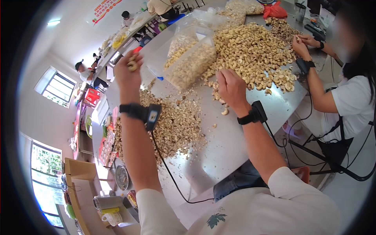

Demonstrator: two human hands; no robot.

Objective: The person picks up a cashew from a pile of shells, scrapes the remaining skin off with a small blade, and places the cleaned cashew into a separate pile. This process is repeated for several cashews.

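Observation:
My left hand (128, 72) is raised at the upper left with its fingers curled around a few cashews (132, 64). My right hand (232, 87) is closed at the near edge of a large cashew pile (250, 49); whatever its fingers hold is hidden. Below and between my hands, a heap of brown broken bits (172, 125) spreads over the metal table (223, 137). A clear bag of pale nuts (190, 65) lies between my hands, farther back. A few loose cashews (224, 111) rest just below my right hand.
A co-worker (344, 86) sits at the right, both hands by a smaller nut pile (282, 30). A red bag (275, 9) and more filled bags stand at the back. Cables hang from my wrist straps. A round metal tray (122, 177) is at the lower left.

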